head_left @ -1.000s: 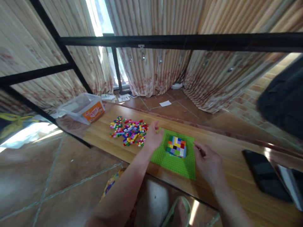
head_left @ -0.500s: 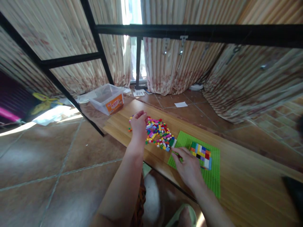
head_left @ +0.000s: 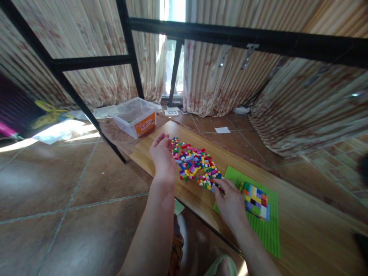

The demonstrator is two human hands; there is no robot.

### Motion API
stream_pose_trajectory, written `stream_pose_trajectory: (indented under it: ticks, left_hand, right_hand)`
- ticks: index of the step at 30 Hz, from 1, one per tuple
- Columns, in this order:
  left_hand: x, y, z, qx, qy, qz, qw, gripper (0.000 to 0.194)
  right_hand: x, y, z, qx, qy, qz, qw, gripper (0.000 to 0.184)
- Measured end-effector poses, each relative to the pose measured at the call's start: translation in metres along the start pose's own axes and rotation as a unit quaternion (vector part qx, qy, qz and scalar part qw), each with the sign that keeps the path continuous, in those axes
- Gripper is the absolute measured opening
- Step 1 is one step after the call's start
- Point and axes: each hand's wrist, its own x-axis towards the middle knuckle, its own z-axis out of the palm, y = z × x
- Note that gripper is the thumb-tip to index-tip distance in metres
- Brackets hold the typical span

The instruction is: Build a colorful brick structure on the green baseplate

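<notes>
My left hand (head_left: 162, 151) is held over the left end of a pile of small multicoloured toy bricks (head_left: 195, 163). Its fingers are loosely bent and apart, and I see nothing in them. At the pile's right end, my right hand (head_left: 231, 199) reaches in with thumb and fingertips drawn close together among the bricks; whether a brick is between them is too small to tell. Right of that hand, a block of coloured bricks (head_left: 255, 200) is built up on a green baseplate (head_left: 270, 230). My right hand covers part of the baseplate's left side.
A clear plastic box (head_left: 135, 115) with an orange label stands beyond the left end of the wooden table (head_left: 299, 214). A black metal frame (head_left: 215, 32) crosses in front of the curtains. A dark flat object (head_left: 360, 243) lies at the right edge.
The view has swung left. My right hand has gone from the baseplate's right side to the pile's right end. My left hand has moved left, from the baseplate's edge to the pile's far end.
</notes>
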Motion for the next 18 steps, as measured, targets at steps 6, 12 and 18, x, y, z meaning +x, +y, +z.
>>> stream_pose_trajectory:
  ticks: [6, 12, 18]
  left_hand:
    - [0.006, 0.009, -0.006, -0.021, 0.051, 0.006, 0.998, 0.021]
    - [0.01, 0.012, -0.006, -0.044, 0.051, -0.002, 0.998, 0.021]
    - [0.012, 0.013, -0.007, -0.031, 0.049, -0.019, 0.998, 0.018]
  right_hand:
    - [0.014, -0.007, 0.012, -0.012, -0.018, -0.035, 0.999, 0.025]
    - [0.048, -0.02, 0.028, -0.103, -0.101, -0.094, 0.985, 0.029]
    - [0.081, -0.027, 0.031, -0.185, -0.199, -0.163, 0.948, 0.043]
